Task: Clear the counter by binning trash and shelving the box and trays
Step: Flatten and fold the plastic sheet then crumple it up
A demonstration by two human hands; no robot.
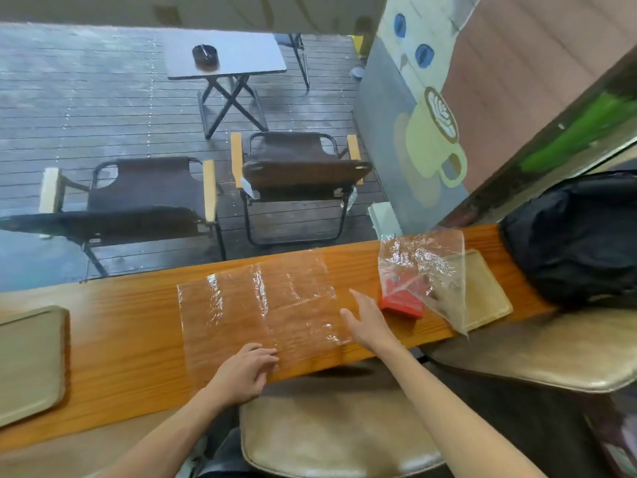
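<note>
A flat sheet of clear plastic wrap [262, 312] lies spread on the wooden counter [131, 326]. My left hand [246, 370] rests at the sheet's near edge with curled fingers touching it. My right hand [367, 320] hovers open over the sheet's right edge, fingers spread. To the right, a red box [401, 300] sits on the counter, partly covered by a second crumpled clear plastic piece [427, 270] that stands up over it. One beige tray [489, 291] lies behind the box, another beige tray [31, 360] at the counter's left end.
A black bag [575, 236] sits on the counter's right end. Padded stools [331, 439] stand below the counter in front of me. Beyond the counter are two folding chairs [296, 174] and a small table [224, 56] on wet decking.
</note>
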